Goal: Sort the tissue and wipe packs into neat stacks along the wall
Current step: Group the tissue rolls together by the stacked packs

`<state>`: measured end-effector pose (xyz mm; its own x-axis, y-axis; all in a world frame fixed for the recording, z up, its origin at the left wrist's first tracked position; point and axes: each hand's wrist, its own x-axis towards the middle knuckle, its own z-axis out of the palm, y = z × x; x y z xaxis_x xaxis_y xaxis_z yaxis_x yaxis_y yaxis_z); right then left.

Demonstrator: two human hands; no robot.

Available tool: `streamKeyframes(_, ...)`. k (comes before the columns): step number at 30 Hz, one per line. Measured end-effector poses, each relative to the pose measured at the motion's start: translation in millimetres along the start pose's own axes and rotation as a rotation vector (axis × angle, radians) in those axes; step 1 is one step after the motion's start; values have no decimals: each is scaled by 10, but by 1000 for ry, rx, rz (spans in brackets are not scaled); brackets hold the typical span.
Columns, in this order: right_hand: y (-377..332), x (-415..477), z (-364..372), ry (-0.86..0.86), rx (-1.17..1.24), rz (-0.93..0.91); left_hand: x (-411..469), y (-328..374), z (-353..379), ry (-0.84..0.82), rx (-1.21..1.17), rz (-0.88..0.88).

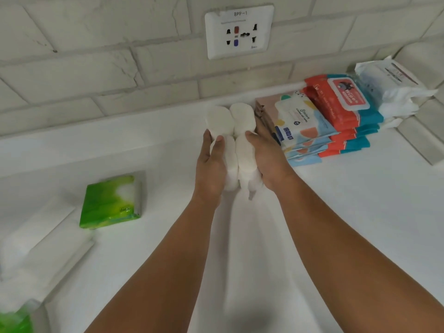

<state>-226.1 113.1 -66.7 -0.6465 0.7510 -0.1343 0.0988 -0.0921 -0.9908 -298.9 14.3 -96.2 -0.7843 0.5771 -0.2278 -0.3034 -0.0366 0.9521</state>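
While my left grip (211,164) clamps one long white pack (219,121) from its outer side, thumb laid on top, my right grip (269,159) clamps a second white pack (242,116) the same way. I press the two side by side so that they touch along their length, and their round far ends point at the brick wall (96,68) just below the socket (239,32). Both packs are over the white worktop (336,212) close to the wall; I cannot tell whether they rest on it. Just right of my right grip stands a stack of pale blue wipe packs (302,126), with a pinkish pack (264,109) behind it. A stack of red and teal wipe packs (341,104) comes next, then a stack of white wipe packs (389,85) in the corner. Well to the left a green tissue pack (110,203) lies flat, and nearer me lie white tissue packs (36,248). Another green pack (14,320) shows at the bottom left corner.
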Motion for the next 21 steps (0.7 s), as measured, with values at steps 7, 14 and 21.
streamKeyframes(7, -198, 216, -42, -1, -389, -47, 72, 11, 80, -32, 38, 19)
streamKeyframes(14, -241, 212, -67, 44, -466, -21, 53, 53, 169, -22, 57, 15)
streamKeyframes(21, -285, 148, -35, 68, -510, -48, -3, 124, 142, -4, 106, 22)
